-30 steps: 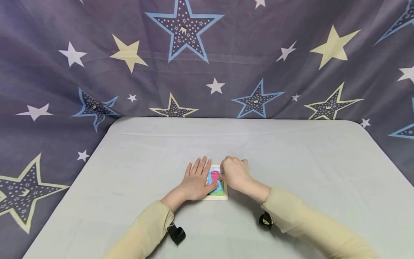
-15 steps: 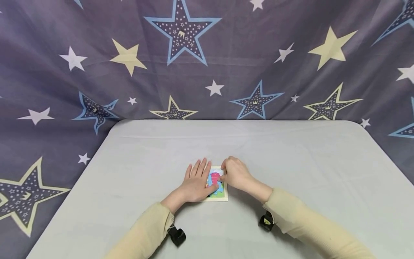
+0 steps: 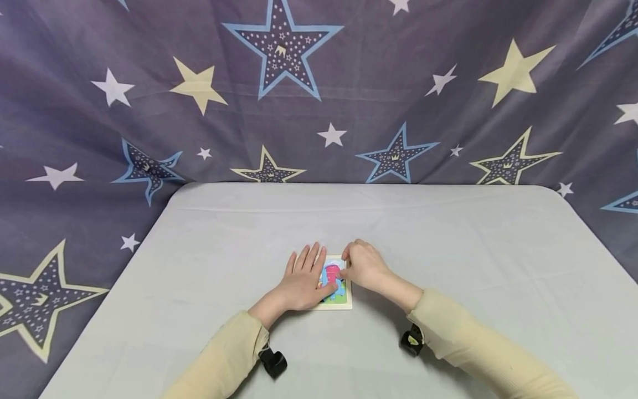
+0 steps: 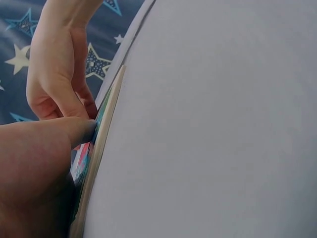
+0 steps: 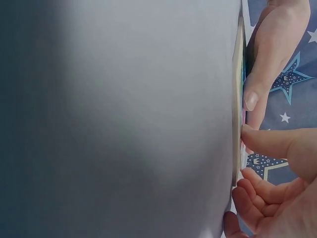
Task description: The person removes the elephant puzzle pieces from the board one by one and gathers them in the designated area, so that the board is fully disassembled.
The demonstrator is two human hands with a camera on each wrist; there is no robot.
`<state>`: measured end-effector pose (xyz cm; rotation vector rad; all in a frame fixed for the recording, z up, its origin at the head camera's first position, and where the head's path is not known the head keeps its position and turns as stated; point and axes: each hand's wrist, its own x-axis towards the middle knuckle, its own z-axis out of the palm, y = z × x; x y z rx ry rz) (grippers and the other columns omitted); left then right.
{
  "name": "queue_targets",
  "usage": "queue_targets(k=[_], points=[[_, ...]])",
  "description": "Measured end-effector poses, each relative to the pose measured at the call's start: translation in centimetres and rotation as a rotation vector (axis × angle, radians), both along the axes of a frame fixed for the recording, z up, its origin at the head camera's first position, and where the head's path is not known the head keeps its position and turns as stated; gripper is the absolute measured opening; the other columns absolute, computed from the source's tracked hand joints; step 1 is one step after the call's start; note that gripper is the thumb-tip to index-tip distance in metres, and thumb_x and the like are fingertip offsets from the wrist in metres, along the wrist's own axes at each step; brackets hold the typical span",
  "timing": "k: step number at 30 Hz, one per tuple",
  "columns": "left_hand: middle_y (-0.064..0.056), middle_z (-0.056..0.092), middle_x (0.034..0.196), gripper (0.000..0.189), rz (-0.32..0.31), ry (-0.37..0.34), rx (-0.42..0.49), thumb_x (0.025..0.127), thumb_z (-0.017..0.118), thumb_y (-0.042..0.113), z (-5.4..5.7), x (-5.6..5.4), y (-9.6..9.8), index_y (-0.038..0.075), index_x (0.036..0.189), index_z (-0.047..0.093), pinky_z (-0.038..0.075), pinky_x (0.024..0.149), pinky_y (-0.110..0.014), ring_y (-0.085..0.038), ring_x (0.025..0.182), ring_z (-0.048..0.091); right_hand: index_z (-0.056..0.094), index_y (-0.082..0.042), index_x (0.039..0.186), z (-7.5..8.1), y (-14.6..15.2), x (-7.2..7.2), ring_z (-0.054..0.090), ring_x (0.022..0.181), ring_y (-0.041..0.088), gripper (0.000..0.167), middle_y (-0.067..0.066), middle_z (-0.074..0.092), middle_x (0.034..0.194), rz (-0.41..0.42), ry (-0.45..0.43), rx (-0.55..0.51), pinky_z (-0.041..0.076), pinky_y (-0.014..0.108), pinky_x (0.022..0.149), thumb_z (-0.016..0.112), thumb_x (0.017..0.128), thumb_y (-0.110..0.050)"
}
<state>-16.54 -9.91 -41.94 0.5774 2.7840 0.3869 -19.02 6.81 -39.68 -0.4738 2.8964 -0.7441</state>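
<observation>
A small jigsaw puzzle in a pale wooden frame lies flat on the table, showing a pink, blue and green picture. My left hand rests flat over its left part, fingers spread and pointing away, thumb across the picture. At the upper right side, my right hand bends its fingers and grips the puzzle there, the thumb on its right edge and the index finger near the far corner. From the right wrist view, the thumb and index fingertip meet the frame a little apart. The left hand hides the puzzle's left part.
A table under a pale cloth surrounds the puzzle. Behind and beside it hangs a dark curtain with stars. Black wrist cameras hang below both sleeves.
The right hand's fingers shift slightly at the puzzle's upper right corner, with the wrist moving a little to the right. The left hand and the puzzle stay in place.
</observation>
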Motion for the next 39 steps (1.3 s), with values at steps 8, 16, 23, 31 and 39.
queue_targets(k=[8, 16, 23, 31, 39], points=[[-0.012, -0.001, 0.153, 0.079, 0.001, 0.003, 0.027, 0.091, 0.037, 0.054, 0.1, 0.0, -0.1, 0.007, 0.147, 0.007, -0.004, 0.110, -0.052, -0.030, 0.140, -0.005, 0.061, -0.002, 0.086, -0.1, 0.1, 0.0, 0.046, 0.067, 0.015, 0.031, 0.003, 0.051, 0.074, -0.005, 0.015, -0.012, 0.040, 0.026, 0.060, 0.080, 0.068, -0.019], [-0.012, 0.010, 0.153, 0.076, 0.026, 0.087, 0.147, 0.088, 0.047, 0.052, -0.6, 0.0, -0.3, 0.011, 0.145, 0.021, 0.001, 0.110, -0.052, -0.030, 0.140, 0.005, 0.060, -0.005, 0.083, -0.1, 0.0, 0.0, 0.047, 0.063, 0.013, 0.028, 0.001, 0.054, 0.071, -0.006, 0.005, -0.049, 0.039, 0.024, 0.056, 0.080, 0.068, -0.018], [-0.012, 0.011, 0.152, 0.075, 0.032, 0.089, 0.150, 0.087, 0.049, 0.051, -0.6, 0.0, -0.4, 0.012, 0.145, 0.022, 0.001, 0.110, -0.052, -0.030, 0.140, 0.005, 0.063, -0.002, 0.096, -0.3, 0.0, -0.2, 0.051, 0.066, 0.011, 0.034, 0.001, 0.059, 0.075, -0.002, -0.012, -0.095, 0.042, 0.023, 0.058, 0.079, 0.068, -0.013], [-0.012, 0.024, 0.149, 0.065, 0.090, 0.100, 0.380, 0.079, 0.067, 0.041, -1.4, -0.4, -0.9, 0.015, 0.135, 0.046, 0.003, 0.111, -0.051, -0.031, 0.139, 0.014, 0.065, -0.004, 0.092, -0.3, 0.1, -0.2, 0.050, 0.065, 0.011, 0.030, 0.000, 0.059, 0.073, 0.007, -0.027, -0.122, 0.042, 0.023, 0.059, 0.079, 0.067, -0.012], [-0.011, 0.037, 0.143, 0.057, 0.164, 0.096, 0.513, 0.071, 0.077, 0.032, -1.3, -0.4, -1.0, 0.013, 0.121, 0.059, 0.007, 0.112, -0.049, -0.029, 0.137, 0.023, 0.063, -0.007, 0.089, -0.4, 0.1, -0.2, 0.052, 0.068, 0.012, 0.028, 0.000, 0.060, 0.076, 0.006, -0.041, -0.126, 0.043, 0.025, 0.063, 0.079, 0.068, -0.013]])
